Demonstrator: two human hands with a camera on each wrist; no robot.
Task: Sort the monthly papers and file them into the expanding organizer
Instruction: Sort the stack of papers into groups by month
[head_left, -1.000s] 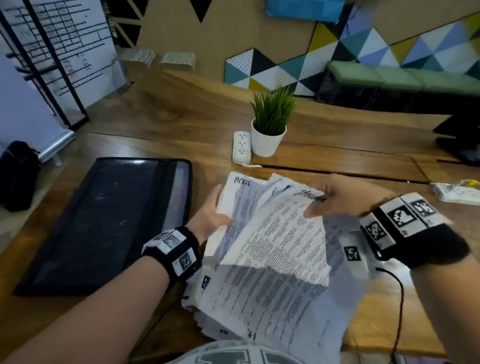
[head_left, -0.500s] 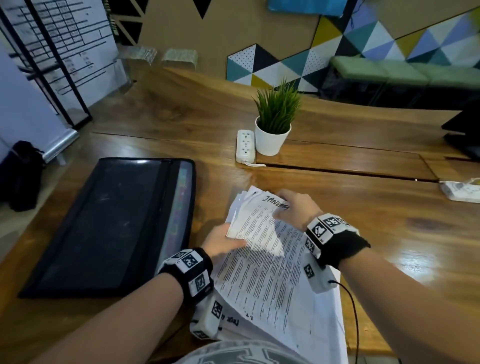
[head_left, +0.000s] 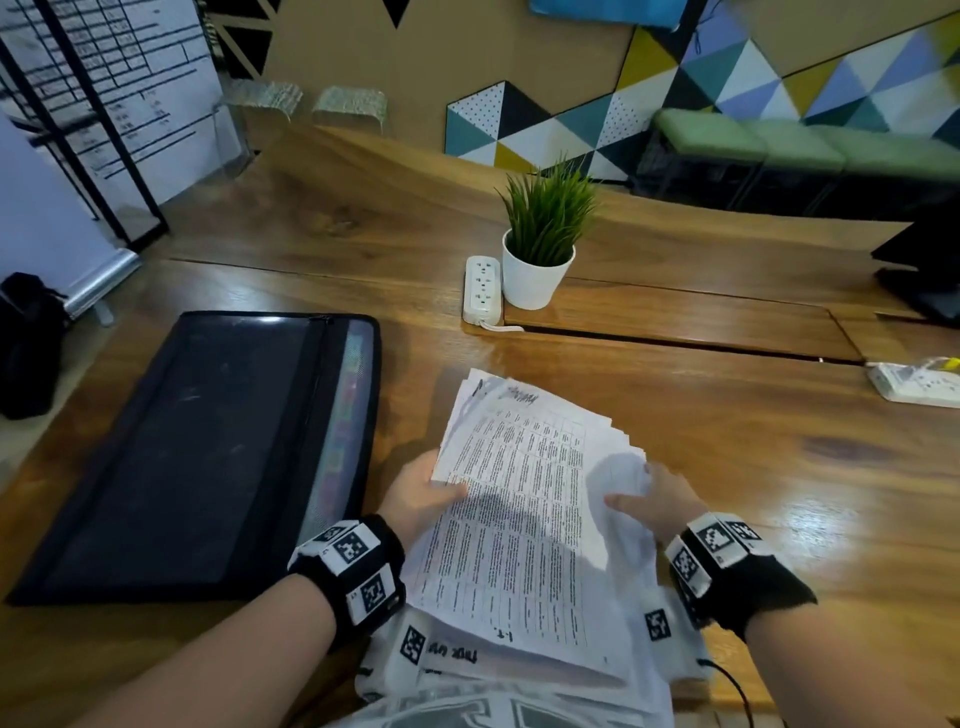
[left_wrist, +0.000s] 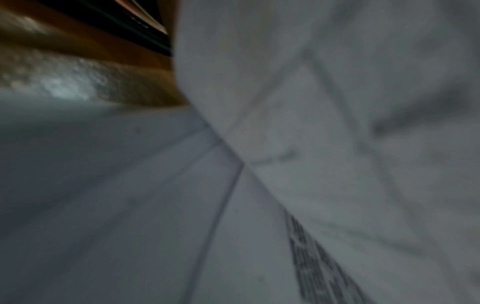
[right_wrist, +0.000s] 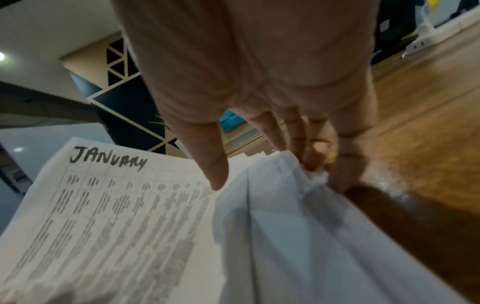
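A stack of printed papers (head_left: 519, 519) lies tilted between my hands at the near edge of the wooden table (head_left: 727, 441). The top sheet (right_wrist: 116, 205) is headed JANUARY in marker. My left hand (head_left: 428, 493) grips the stack's left edge, thumb on top. My right hand (head_left: 649, 496) holds the right edge, thumb over the sheets and fingers curled at the crumpled side (right_wrist: 265, 170). The black expanding organizer (head_left: 208, 452) lies flat and closed to the left. In the left wrist view only blurred papers (left_wrist: 311, 164) and the organizer's dark edge (left_wrist: 145, 26) show.
A potted plant (head_left: 540, 260) and a white power strip (head_left: 482, 288) stand beyond the papers. Another white power strip (head_left: 914, 384) and a dark monitor base (head_left: 930, 270) sit at the right. A black bag (head_left: 26, 343) is on the floor at the left.
The fanned, lifted papers have been gathered into one stack nearer to me. My right hand moved from the sheets' far top edge to the right side; my left hand slid closer.
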